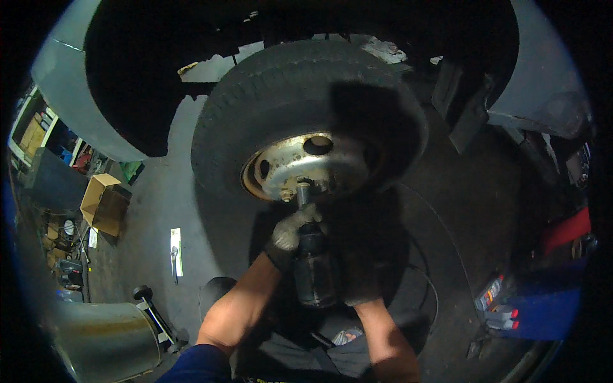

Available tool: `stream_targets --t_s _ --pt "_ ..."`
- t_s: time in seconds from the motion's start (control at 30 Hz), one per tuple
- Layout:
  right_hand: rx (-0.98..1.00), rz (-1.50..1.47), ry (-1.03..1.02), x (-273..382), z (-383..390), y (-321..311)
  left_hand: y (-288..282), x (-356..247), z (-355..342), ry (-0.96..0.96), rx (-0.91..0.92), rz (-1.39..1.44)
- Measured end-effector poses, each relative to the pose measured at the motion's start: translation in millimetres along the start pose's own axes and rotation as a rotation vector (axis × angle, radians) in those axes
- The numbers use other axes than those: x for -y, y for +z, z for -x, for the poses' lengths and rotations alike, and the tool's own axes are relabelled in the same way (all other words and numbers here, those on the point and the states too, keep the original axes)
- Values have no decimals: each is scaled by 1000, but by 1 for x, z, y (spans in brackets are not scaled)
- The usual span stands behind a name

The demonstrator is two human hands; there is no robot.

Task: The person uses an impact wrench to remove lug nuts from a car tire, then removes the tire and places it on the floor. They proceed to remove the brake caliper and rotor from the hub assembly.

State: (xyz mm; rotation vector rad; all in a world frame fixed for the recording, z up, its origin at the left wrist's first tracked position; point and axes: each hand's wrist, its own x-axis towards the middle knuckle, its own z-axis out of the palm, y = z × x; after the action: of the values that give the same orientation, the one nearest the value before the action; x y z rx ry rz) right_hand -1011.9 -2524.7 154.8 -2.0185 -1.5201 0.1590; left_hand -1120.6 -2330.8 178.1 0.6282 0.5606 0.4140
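As left hand [292,232] grips — impact wrench [314,274] faces wheel [299,163].

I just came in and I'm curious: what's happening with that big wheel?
A person is holding a dark power tool up to the wheel. The gloved left hand grips it near the front; the right hand is beside its back end, mostly in shadow. The tool's tip is at the lower part of the wheel, next to a nut.
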Motion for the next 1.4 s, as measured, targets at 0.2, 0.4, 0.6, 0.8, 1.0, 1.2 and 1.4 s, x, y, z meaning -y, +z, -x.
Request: stream_targets --t_s 0.2,0.4,0.6,0.8,1.0,1.2,1.4 --pt "86 3 20 -1 5 -7 10 5 12 65 -34 -84" --pt "139 243 -73 -25 24 -3 -21 48 21 -149 79 181" --pt "284 283 4 -34 72 -32 -62 144 9 -337 -161 73" --pt "299 241 33 -38 86 -42 -75 191 4 -634 248 -176" --pt "325 218 14 -35 68 -48 -59 188 -5 -701 50 -61" --pt "520 251 -16 -56 20 -53 -61 195 -27 -618 -213 41" --pt "789 244 75 -88 4 -29 -59 238 -32 -561 -577 141"
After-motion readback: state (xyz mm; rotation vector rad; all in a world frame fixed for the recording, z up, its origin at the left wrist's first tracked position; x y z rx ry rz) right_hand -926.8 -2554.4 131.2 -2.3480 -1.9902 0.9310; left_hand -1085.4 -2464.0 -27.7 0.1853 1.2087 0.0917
